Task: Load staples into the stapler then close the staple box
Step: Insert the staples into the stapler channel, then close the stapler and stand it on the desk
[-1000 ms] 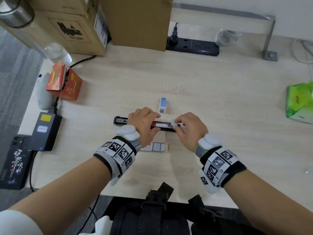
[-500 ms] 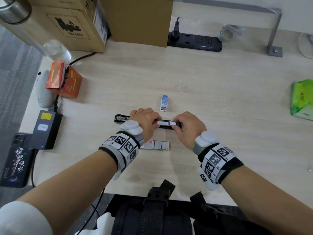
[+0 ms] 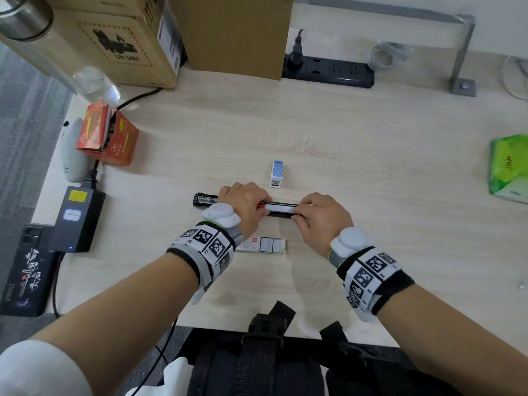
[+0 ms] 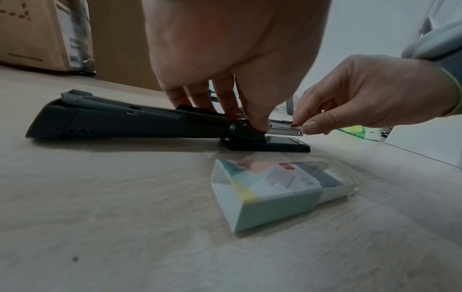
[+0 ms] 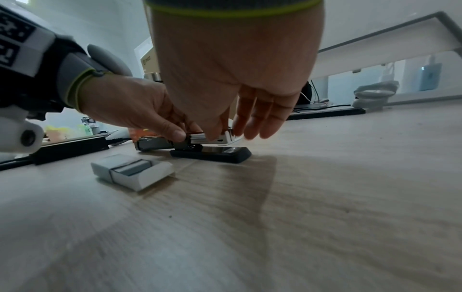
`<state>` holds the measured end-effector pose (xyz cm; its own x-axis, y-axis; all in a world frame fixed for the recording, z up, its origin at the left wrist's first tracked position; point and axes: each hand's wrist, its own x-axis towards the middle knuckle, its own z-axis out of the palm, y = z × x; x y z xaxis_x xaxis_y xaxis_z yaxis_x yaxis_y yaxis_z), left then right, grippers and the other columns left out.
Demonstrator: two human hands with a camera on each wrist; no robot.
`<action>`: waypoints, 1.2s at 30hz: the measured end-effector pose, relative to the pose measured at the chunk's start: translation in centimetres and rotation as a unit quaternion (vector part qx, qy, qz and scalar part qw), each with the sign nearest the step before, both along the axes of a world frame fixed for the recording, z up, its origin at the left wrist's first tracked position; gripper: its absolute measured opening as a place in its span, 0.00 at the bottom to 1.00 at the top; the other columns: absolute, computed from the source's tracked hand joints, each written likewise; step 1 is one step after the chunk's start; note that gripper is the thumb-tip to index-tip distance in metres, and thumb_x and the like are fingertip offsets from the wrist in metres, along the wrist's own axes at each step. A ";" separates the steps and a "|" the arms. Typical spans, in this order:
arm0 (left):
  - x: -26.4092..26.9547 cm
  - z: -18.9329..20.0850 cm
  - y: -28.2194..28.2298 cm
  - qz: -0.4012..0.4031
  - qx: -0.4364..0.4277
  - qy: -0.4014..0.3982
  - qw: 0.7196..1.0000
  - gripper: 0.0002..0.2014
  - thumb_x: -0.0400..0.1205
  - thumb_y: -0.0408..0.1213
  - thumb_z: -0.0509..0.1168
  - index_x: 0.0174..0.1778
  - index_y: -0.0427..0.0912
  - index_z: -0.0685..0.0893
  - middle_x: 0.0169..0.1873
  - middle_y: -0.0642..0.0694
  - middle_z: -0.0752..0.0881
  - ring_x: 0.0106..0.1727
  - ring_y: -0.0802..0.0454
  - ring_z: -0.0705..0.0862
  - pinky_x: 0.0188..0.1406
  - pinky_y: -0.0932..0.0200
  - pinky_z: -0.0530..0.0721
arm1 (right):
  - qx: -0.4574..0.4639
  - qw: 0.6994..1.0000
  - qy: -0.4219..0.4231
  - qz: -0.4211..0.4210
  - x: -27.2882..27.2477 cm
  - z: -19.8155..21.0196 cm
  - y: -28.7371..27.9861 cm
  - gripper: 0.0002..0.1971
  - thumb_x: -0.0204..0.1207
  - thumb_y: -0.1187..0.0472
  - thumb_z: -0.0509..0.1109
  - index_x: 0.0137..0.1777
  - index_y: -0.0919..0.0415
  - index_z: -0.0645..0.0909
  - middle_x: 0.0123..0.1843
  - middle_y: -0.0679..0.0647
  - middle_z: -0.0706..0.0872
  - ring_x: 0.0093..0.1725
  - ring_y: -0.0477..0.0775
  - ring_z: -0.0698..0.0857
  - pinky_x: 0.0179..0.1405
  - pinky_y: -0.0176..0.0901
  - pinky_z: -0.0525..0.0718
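A black stapler (image 3: pixel 204 200) lies opened flat across the desk, its metal magazine (image 4: pixel 282 130) pointing right over the base (image 5: pixel 212 153). My left hand (image 3: pixel 254 204) grips the stapler at its hinge, thumb in front and fingers behind (image 4: pixel 225 116). A pale staple strip (image 3: pixel 281 207) lies along the magazine. My right hand (image 3: pixel 303 212) pinches the strip's right end between thumb and forefinger (image 4: pixel 302 125), the other fingers loose (image 5: pixel 260 122). The staple box (image 3: pixel 261 244) sits just in front of the stapler, its tray slid partly out to the right (image 4: pixel 275 193).
A small blue dotted box (image 3: pixel 277 172) stands just behind the stapler. An orange carton (image 3: pixel 108 135), a power adapter (image 3: pixel 75 221) and a phone (image 3: pixel 25 270) line the left edge. Cardboard boxes (image 3: pixel 228 32) and a power strip (image 3: pixel 328 71) sit at the back, a green pack (image 3: pixel 511 167) right.
My right hand has brought the staple strip down and leftward into the magazine. The left hand has kept its hold at the hinge. The box has not moved.
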<state>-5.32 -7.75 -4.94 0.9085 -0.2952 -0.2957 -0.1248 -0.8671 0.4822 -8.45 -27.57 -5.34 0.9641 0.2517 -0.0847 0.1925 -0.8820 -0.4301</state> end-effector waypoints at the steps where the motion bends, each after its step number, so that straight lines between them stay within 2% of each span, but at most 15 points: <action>1: 0.0 0.0 0.0 0.000 -0.001 0.001 1.000 0.10 0.79 0.44 0.65 0.55 0.56 0.82 0.54 0.53 0.83 0.58 0.46 0.76 0.62 0.48 0.67 | -0.003 1.000 -0.005 0.003 0.0 0.0 0.1 0.04 0.72 0.60 0.73 0.43 0.57 0.89 0.46 0.54 0.87 0.42 0.63 0.83 0.36 0.45 0.80; 7: 0.0 -0.2 0.1 0.001 -0.004 0.002 1.000 0.10 0.79 0.45 0.65 0.55 0.56 0.82 0.54 0.54 0.83 0.58 0.47 0.76 0.62 0.50 0.66 | 0.023 1.000 0.005 -0.013 0.1 0.2 0.3 0.03 0.72 0.61 0.73 0.43 0.57 0.87 0.47 0.53 0.86 0.44 0.62 0.83 0.37 0.44 0.79; 9: -0.1 -0.2 0.2 -0.007 -0.006 -0.002 1.000 0.11 0.79 0.46 0.65 0.57 0.56 0.81 0.55 0.54 0.83 0.59 0.47 0.76 0.63 0.49 0.66 | 0.037 0.998 0.032 -0.027 0.2 0.4 0.3 0.06 0.73 0.60 0.72 0.49 0.56 0.83 0.48 0.53 0.85 0.46 0.60 0.82 0.40 0.47 0.80; 12: -0.5 -0.2 1.4 -0.016 -0.010 -0.012 1.000 0.20 0.76 0.50 0.67 0.64 0.56 0.76 0.57 0.52 0.81 0.59 0.47 0.76 0.63 0.48 0.67 | 0.035 0.994 0.085 -0.050 0.1 0.3 0.0 0.16 0.74 0.57 0.71 0.61 0.54 0.77 0.54 0.52 0.84 0.51 0.58 0.81 0.47 0.49 0.80; 15: -0.7 -0.3 3.6 -0.002 0.007 -0.025 1.000 0.25 0.73 0.52 0.70 0.66 0.54 0.75 0.58 0.50 0.81 0.58 0.45 0.77 0.62 0.46 0.69 | 0.035 0.991 0.113 -0.059 0.0 -0.2 -0.3 0.20 0.74 0.57 0.70 0.67 0.54 0.75 0.58 0.53 0.82 0.55 0.58 0.81 0.51 0.50 0.81; 20: -0.5 -0.4 8.1 0.028 0.064 -0.042 0.997 0.22 0.72 0.48 0.72 0.62 0.52 0.78 0.55 0.47 0.83 0.55 0.42 0.79 0.58 0.45 0.72 | 0.073 0.983 0.141 -0.090 0.2 -0.9 -0.5 0.15 0.74 0.59 0.71 0.61 0.52 0.81 0.53 0.52 0.79 0.48 0.55 0.83 0.51 0.50 0.83; 24: 0.0 0.4 10.0 0.061 0.066 -0.036 0.995 0.13 0.73 0.47 0.73 0.52 0.51 0.83 0.48 0.49 0.85 0.52 0.44 0.80 0.55 0.48 0.72 | 0.085 0.979 0.153 -0.101 0.6 -1.3 -0.7 0.13 0.73 0.58 0.73 0.58 0.49 0.82 0.49 0.49 0.77 0.46 0.54 0.81 0.51 0.48 0.81; 28: 0.5 2.4 10.2 0.045 0.012 -0.028 0.999 0.12 0.70 0.41 0.76 0.47 0.49 0.84 0.44 0.49 0.86 0.47 0.45 0.81 0.52 0.48 0.77 | 0.090 0.980 0.149 -0.098 0.6 -1.6 -1.0 0.14 0.73 0.57 0.73 0.58 0.48 0.83 0.47 0.46 0.73 0.44 0.49 0.77 0.47 0.39 0.74; 32: 0.9 4.9 8.8 0.028 -0.055 -0.036 0.997 0.12 0.67 0.40 0.78 0.43 0.50 0.85 0.40 0.52 0.86 0.44 0.50 0.80 0.44 0.60 0.75 | 0.101 0.980 0.140 -0.101 0.6 -1.7 -1.1 0.14 0.73 0.58 0.73 0.59 0.49 0.83 0.47 0.45 0.72 0.44 0.47 0.76 0.46 0.37 0.72; 36: 1.0 5.7 4.9 -0.013 -0.104 -0.049 0.993 0.12 0.67 0.46 0.78 0.43 0.50 0.86 0.40 0.54 0.87 0.45 0.51 0.82 0.48 0.53 0.79 | 0.109 0.978 0.142 -0.104 0.6 -1.9 -1.2 0.14 0.73 0.57 0.74 0.59 0.50 0.83 0.47 0.45 0.73 0.43 0.47 0.76 0.46 0.38 0.73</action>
